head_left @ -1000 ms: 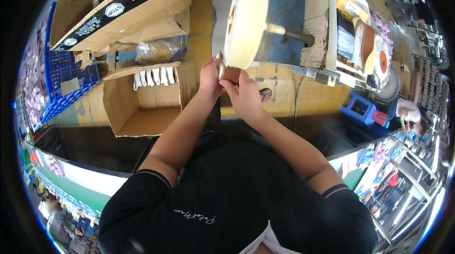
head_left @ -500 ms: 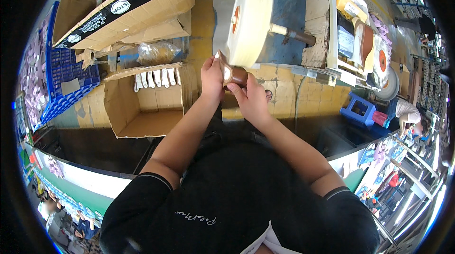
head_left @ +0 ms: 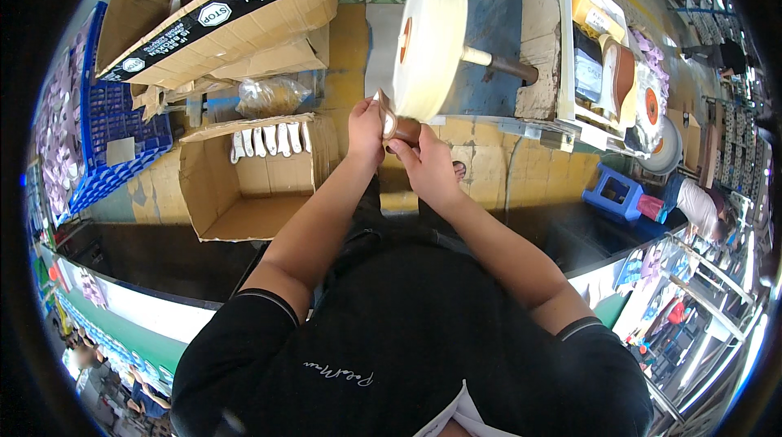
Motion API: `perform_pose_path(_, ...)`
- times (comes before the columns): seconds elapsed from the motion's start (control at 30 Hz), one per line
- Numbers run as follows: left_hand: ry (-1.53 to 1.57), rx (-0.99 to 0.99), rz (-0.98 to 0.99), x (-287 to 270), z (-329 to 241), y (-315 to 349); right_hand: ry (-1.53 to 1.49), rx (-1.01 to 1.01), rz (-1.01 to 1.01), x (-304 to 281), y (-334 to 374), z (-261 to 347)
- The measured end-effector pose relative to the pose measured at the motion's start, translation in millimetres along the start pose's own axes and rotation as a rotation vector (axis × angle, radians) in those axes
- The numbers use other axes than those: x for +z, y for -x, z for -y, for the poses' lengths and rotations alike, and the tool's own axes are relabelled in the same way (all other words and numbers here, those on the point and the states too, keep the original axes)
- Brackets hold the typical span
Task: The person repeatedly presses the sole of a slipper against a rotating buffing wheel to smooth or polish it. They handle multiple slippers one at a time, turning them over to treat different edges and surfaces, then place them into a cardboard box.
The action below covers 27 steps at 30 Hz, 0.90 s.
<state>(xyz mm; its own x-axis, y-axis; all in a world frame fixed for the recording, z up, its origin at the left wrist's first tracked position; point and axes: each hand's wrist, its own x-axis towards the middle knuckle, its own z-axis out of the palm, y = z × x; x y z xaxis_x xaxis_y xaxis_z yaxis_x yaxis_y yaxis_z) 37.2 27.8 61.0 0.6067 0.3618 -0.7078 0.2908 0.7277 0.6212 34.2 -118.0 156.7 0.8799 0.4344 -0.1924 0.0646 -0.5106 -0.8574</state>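
Observation:
A brown shoe sole (head_left: 404, 131) with a whitish inner face is gripped between both my hands, tilted, right by the lower edge of a large white polishing wheel (head_left: 432, 50). My left hand (head_left: 366, 132) is closed on the sole's left end. The fingers of my right hand (head_left: 432, 165) wrap its brown right end, with the thumb along the near side. From this angle I cannot tell whether the sole touches the wheel. The wheel is mounted on a metal shaft (head_left: 509, 66) coming from the right.
An open cardboard box (head_left: 248, 213) at the left holds several white soles (head_left: 273, 140). Behind it, a larger carton (head_left: 236, 30) contains more brown-and-white soles. A blue crate (head_left: 122, 148) stands far left. At the right are a white tray (head_left: 570, 54) and a blue stool (head_left: 612, 194).
The view has shifted slightly. Both hands still hold the sole beside the wheel, with hardly any change in its tilt.

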Motion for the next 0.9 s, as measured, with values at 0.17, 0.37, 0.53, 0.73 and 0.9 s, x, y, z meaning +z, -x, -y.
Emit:
perform_pose_path(0.17,0.066,-0.003,0.035,-5.9,5.2,10.5,0.084,0.053,0.047,-6.6,11.4,6.2)
perform_pose_path(0.37,0.029,0.005,0.03,-1.2,-3.0,-0.3,0.053,-0.005,-0.004,-2.1,0.3,11.4)
perform_pose_path(0.53,0.021,0.167,0.064,-5.8,-5.1,62.5,0.1,0.028,0.113,-31.8,42.7,28.9)
perform_pose_path(0.73,0.127,0.382,0.412,-15.9,-40.4,168.7,0.103,-0.283,0.261,-92.3,102.9,77.1)
perform_pose_path(0.9,0.078,0.703,0.661,-0.3,-75.9,210.2,0.017,-0.495,0.186,-107.0,130.4,97.1)
